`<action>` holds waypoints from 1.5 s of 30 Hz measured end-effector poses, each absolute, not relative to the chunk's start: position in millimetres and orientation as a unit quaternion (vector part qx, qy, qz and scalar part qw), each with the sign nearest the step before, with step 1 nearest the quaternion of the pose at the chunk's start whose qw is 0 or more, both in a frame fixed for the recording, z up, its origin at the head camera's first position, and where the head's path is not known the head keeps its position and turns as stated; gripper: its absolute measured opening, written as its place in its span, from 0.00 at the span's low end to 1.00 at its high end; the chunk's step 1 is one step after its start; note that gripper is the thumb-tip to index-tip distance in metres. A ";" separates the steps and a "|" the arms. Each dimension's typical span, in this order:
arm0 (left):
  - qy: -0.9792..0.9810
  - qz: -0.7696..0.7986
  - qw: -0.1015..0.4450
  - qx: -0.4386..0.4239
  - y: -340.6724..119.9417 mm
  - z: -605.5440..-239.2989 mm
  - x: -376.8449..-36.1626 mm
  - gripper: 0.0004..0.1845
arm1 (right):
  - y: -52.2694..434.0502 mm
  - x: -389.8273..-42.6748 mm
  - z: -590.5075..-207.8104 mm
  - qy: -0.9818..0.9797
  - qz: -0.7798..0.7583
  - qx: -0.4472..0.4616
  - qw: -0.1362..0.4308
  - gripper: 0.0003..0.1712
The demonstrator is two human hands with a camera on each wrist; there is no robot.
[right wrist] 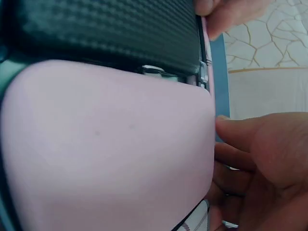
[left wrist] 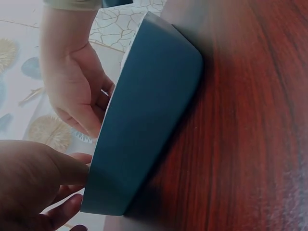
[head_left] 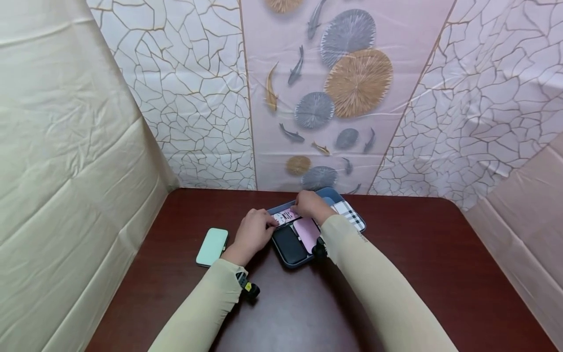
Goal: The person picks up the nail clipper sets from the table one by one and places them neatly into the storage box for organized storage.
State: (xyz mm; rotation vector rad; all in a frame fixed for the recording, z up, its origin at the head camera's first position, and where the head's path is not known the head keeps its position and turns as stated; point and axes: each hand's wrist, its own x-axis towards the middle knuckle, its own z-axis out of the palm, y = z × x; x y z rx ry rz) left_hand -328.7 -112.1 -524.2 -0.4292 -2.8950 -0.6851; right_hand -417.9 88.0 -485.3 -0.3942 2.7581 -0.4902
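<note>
A blue-grey box (head_left: pixel 335 194) holds several slim flat cases. Across its far left side lies a pink-and-white printed case (head_left: pixel 285 216). At that case's left end, my left hand (head_left: pixel 255 230) pinches it beside the box rim. My right hand (head_left: pixel 311 205) holds the other end, thumb and fingers bent. Just nearer lie a black case (head_left: pixel 289 245) with a textured lid and a plain pink case (head_left: pixel 307 233). The right wrist view shows the pink case (right wrist: pixel 110 144) close up. In the left wrist view, the box wall (left wrist: pixel 144 106) hides what my left fingertips touch.
A white plaid case (head_left: pixel 349 215) sits in the right part of the box. To the left, a mint-green case (head_left: pixel 212 247) lies on the dark red-brown table (head_left: pixel 422 254). Patterned cloth (head_left: pixel 206 98) hangs behind the table's far edge.
</note>
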 end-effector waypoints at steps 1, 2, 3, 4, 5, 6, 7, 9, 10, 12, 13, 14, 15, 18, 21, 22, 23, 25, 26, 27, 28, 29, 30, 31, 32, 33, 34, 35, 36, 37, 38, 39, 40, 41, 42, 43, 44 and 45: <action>-0.961 -0.227 0.069 -0.144 -111.4 -524.3 -328.4 0.07 | 89.0 -418.4 -485.6 0.962 -0.170 -0.144 0.159 0.16; -0.961 -0.226 0.069 -0.144 -110.9 -524.5 -328.3 0.07 | 90.0 -418.4 -485.3 0.960 -0.172 -0.150 0.163 0.15; -0.961 -0.226 0.069 -0.144 -110.4 -524.8 -328.2 0.08 | 91.0 -418.6 -485.3 0.958 -0.175 -0.156 0.166 0.15; -0.961 -0.226 0.069 -0.145 -110.1 -525.0 -327.9 0.08 | 92.3 -418.4 -485.9 0.956 -0.180 -0.161 0.166 0.15; -0.961 -0.225 0.068 -0.145 -110.0 -525.2 -327.7 0.08 | 93.7 -418.2 -486.8 0.954 -0.187 -0.163 0.168 0.15; -0.961 -0.225 0.067 -0.145 -110.0 -525.4 -327.4 0.08 | 95.2 -417.8 -488.3 0.953 -0.196 -0.162 0.165 0.14; -0.961 -0.225 0.066 -0.145 -110.2 -525.6 -327.3 0.08 | 97.0 -417.4 -490.0 0.951 -0.207 -0.160 0.162 0.14; -0.961 -0.227 0.064 -0.143 -110.7 -526.0 -326.7 0.08 | 100.4 -416.9 -494.4 0.948 -0.235 -0.153 0.152 0.14; -0.961 -0.228 0.063 -0.142 -110.9 -526.1 -326.4 0.08 | 102.3 -416.7 -496.5 0.945 -0.254 -0.146 0.146 0.13; -0.961 -0.231 0.064 -0.142 -111.6 -526.4 -326.4 0.08 | 105.4 -416.4 -499.5 0.938 -0.291 -0.137 0.132 0.13; -0.960 -0.233 0.065 -0.141 -111.7 -526.4 -326.3 0.08 | 106.6 -416.5 -500.2 0.933 -0.309 -0.135 0.126 0.13; -0.960 -0.234 0.067 -0.139 -111.9 -526.2 -326.3 0.07 | 107.5 -416.6 -500.7 0.929 -0.325 -0.133 0.120 0.12; -0.959 -0.236 0.069 -0.138 -112.0 -525.9 -326.3 0.07 | 108.3 -416.5 -500.6 0.924 -0.339 -0.132 0.116 0.12; -0.959 -0.239 0.072 -0.131 -112.8 -525.0 -327.4 0.08 | 108.3 -417.0 -499.4 0.918 -0.358 -0.134 0.110 0.11; -0.960 -0.239 0.066 -0.128 -113.0 -523.4 -328.1 0.09 | 108.4 -416.5 -498.4 0.920 -0.351 -0.132 0.110 0.11; -0.961 -0.239 0.064 -0.128 -113.1 -523.0 -328.4 0.10 | 108.4 -416.2 -498.3 0.922 -0.348 -0.132 0.110 0.11; -0.960 -0.239 0.062 -0.129 -113.3 -522.7 -328.6 0.10 | 108.3 -415.9 -498.3 0.923 -0.346 -0.131 0.110 0.11; -0.960 -0.240 0.060 -0.130 -113.9 -521.9 -328.9 0.11 | 108.6 -415.5 -498.8 0.923 -0.346 -0.130 0.110 0.11; -0.960 -0.240 0.060 -0.131 -114.3 -521.8 -329.0 0.11 | 108.8 -415.1 -499.1 0.923 -0.346 -0.129 0.110 0.12; -0.960 -0.242 0.059 -0.131 -114.7 -521.6 -329.0 0.11 | 109.1 -414.7 -499.6 0.923 -0.345 -0.128 0.110 0.12; -0.960 -0.242 0.059 -0.132 -115.0 -521.8 -329.2 0.11 | 109.3 -414.3 -500.1 0.924 -0.344 -0.127 0.111 0.12; -0.960 -0.241 0.058 -0.132 -115.3 -521.8 -329.2 0.12 | 109.7 -413.9 -500.7 0.925 -0.342 -0.124 0.113 0.12; -0.960 -0.241 0.056 -0.132 -115.5 -521.7 -329.2 0.12 | 110.2 -413.5 -501.2 0.926 -0.340 -0.122 0.114 0.13; -0.960 -0.240 0.055 -0.130 -115.9 -521.8 -329.4 0.12 | 110.1 -413.3 -501.5 0.927 -0.337 -0.120 0.114 0.13; -0.961 -0.239 0.053 -0.128 -116.1 -521.6 -329.3 0.13 | 110.0 -413.2 -501.9 0.929 -0.332 -0.120 0.112 0.13; -0.961 -0.239 0.053 -0.127 -116.2 -520.9 -329.4 0.13 | 109.7 -413.6 -502.5 0.930 -0.329 -0.122 0.109 0.13; -0.962 -0.237 0.052 -0.126 -115.8 -520.3 -329.6 0.13 | 109.8 -413.8 -502.6 0.931 -0.327 -0.123 0.106 0.13; -0.963 -0.235 0.051 -0.125 -115.3 -519.5 -329.7 0.13 | 109.8 -414.0 -502.6 0.932 -0.325 -0.126 0.102 0.13; -0.963 -0.234 0.050 -0.124 -114.7 -518.8 -330.0 0.14 | 109.7 -414.2 -502.6 0.933 -0.322 -0.128 0.099 0.13; -0.964 -0.232 0.049 -0.123 -114.2 -518.3 -330.3 0.14 | 109.7 -414.6 -502.7 0.933 -0.320 -0.130 0.095 0.13; -0.964 -0.231 0.046 -0.123 -113.6 -517.6 -330.4 0.14 | 109.9 -415.0 -502.9 0.934 -0.318 -0.133 0.094 0.13; -0.965 -0.229 0.043 -0.123 -113.1 -517.1 -330.6 0.14 | 110.0 -415.3 -502.9 0.934 -0.317 -0.134 0.094 0.13; -0.965 -0.227 0.039 -0.122 -112.7 -517.1 -330.8 0.15 | 110.1 -415.2 -502.8 0.935 -0.316 -0.134 0.095 0.13; -0.966 -0.226 0.036 -0.122 -112.3 -517.0 -330.9 0.15 | 110.3 -415.2 -503.0 0.935 -0.314 -0.135 0.096 0.13; -0.966 -0.225 0.032 -0.122 -112.0 -517.1 -330.9 0.15 | 110.5 -415.4 -503.5 0.935 -0.314 -0.135 0.098 0.13; -0.967 -0.224 0.029 -0.121 -111.7 -517.1 -331.0 0.15 | 110.7 -415.4 -503.8 0.934 -0.314 -0.137 0.098 0.13; -0.967 -0.224 0.027 -0.121 -111.4 -517.1 -331.0 0.15 | 110.9 -415.4 -504.1 0.934 -0.313 -0.140 0.099 0.13; -0.967 -0.224 0.026 -0.121 -111.1 -517.1 -331.3 0.15 | 111.0 -415.4 -504.5 0.934 -0.314 -0.141 0.099 0.13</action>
